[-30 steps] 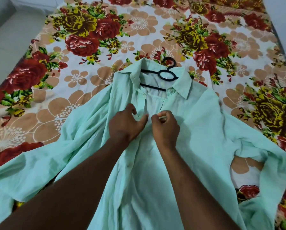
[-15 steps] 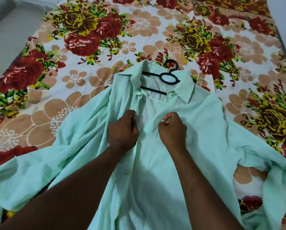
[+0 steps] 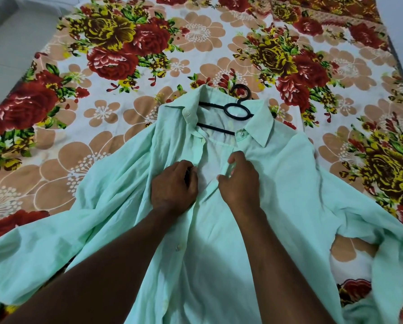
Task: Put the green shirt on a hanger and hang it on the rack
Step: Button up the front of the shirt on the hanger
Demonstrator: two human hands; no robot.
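The pale green shirt (image 3: 301, 183) lies spread face up on the bed, sleeves flung out to both sides. A black hanger (image 3: 238, 112) sits inside its neck; the hook pokes out past the collar and the rest is hidden under the cloth. My left hand (image 3: 173, 185) pinches the left front edge just below the collar. My right hand (image 3: 240, 181) grips the right front edge with the button strip. The two edges lie a little apart between my hands, showing the shirt's inner back.
The bed is covered by a floral sheet (image 3: 149, 66) with red, yellow and tan flowers. A grey floor (image 3: 6, 50) runs along the bed's left edge. No rack is in view.
My hands were pressed together at the placket a second ago. They drew apart, and both now hold the front edges slightly higher, closer to the collar.
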